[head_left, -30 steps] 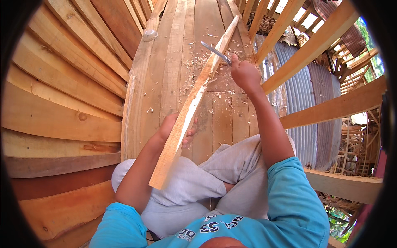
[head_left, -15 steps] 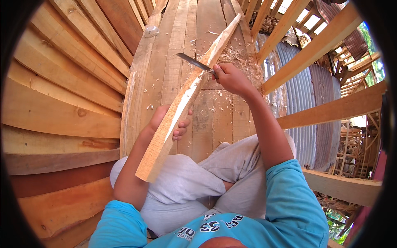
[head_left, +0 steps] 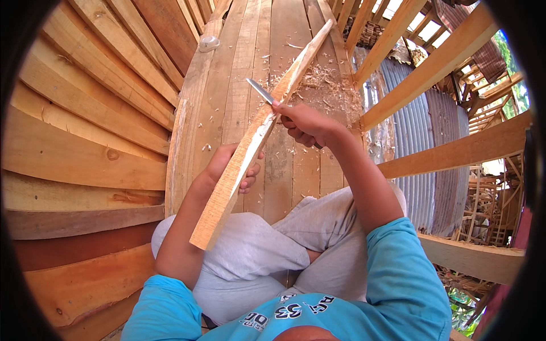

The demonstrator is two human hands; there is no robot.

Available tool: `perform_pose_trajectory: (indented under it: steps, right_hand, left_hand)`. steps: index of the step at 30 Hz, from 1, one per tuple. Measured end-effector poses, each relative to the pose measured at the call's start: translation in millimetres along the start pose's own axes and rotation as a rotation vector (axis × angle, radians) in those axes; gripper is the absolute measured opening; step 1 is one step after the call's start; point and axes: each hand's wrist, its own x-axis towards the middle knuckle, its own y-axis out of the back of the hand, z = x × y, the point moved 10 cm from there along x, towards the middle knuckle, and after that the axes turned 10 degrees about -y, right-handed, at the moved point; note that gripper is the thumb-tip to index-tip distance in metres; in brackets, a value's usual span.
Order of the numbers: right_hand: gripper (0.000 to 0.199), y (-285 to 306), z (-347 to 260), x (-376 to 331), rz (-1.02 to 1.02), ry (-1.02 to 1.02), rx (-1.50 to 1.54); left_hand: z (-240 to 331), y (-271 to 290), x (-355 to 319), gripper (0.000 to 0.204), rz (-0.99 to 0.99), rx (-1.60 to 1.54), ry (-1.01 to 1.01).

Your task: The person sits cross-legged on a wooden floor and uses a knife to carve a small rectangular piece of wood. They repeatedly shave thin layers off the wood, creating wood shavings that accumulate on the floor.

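Note:
A long piece of wood (head_left: 242, 162) slants from above my lap up to the far right, its far end tapered and one edge pale where it is cut. My left hand (head_left: 223, 165) is closed round its near half from below, fingertips showing on the right side. In my right hand (head_left: 304, 124) is a knife (head_left: 259, 90), its handle mostly hidden in the fist. The blade lies across the wood near mid-length and points to the far left. My right thumb reaches along the blade's base, close to the wood.
Wood shavings (head_left: 324, 85) are scattered on the plank floor (head_left: 239, 94). A small clear container (head_left: 209, 43) stands at the far left. A board wall (head_left: 85, 148) rises at left; railing beams (head_left: 455, 145) and corrugated metal sheets (head_left: 418, 142) are at right. My crossed legs (head_left: 250, 244) are below the wood.
My right hand has come slightly nearer and left along the wood, and the knife has turned so its blade catches light. The wood's near end has shifted slightly right.

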Motion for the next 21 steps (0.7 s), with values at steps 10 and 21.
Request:
perform_pose_trajectory:
  steps: [10, 21]
  right_hand:
    - [0.061, 83, -37, -66, 0.043, 0.333, 0.253]
    - [0.044, 258, 2, -170, 1.695, 0.299, -0.324]
  left_hand:
    - [3, 7, 6, 0.037, -0.009, -0.003, 0.014]
    - [1, 6, 6, 0.038, 0.025, 0.026, -0.003]
